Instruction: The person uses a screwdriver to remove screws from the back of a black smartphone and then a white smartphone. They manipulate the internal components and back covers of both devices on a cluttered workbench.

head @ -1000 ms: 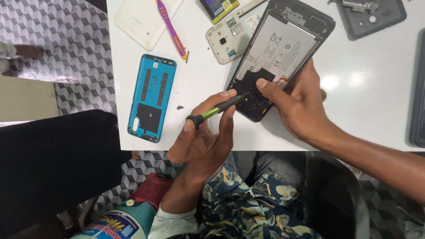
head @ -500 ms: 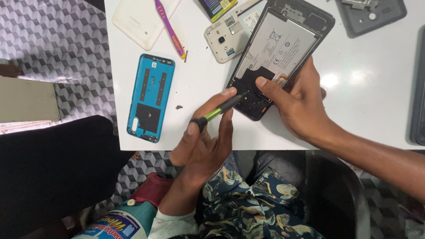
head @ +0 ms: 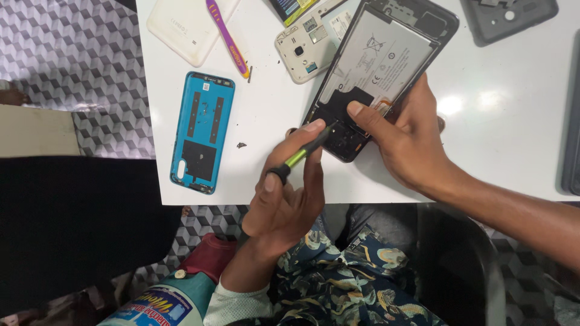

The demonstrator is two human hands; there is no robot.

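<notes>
Head view: the left hand point(head: 290, 199) grips a green-and-black screwdriver point(head: 305, 151), its tip on the opened black phone point(head: 380, 66). The right hand point(head: 405, 139) pins that phone to the white tabletop point(head: 495, 151).

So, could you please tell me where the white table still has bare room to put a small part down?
The white table is bare right of the right hand, up to the dark object at the edge. A narrower strip lies between the blue back cover and the opened phone. The top, around the purple pry tool, is crowded.

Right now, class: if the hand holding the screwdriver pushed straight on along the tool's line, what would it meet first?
The left hand points the screwdriver up-right; its tip would likely meet the opened phone's dark lower section first, just beside the right hand's thumb.
</notes>
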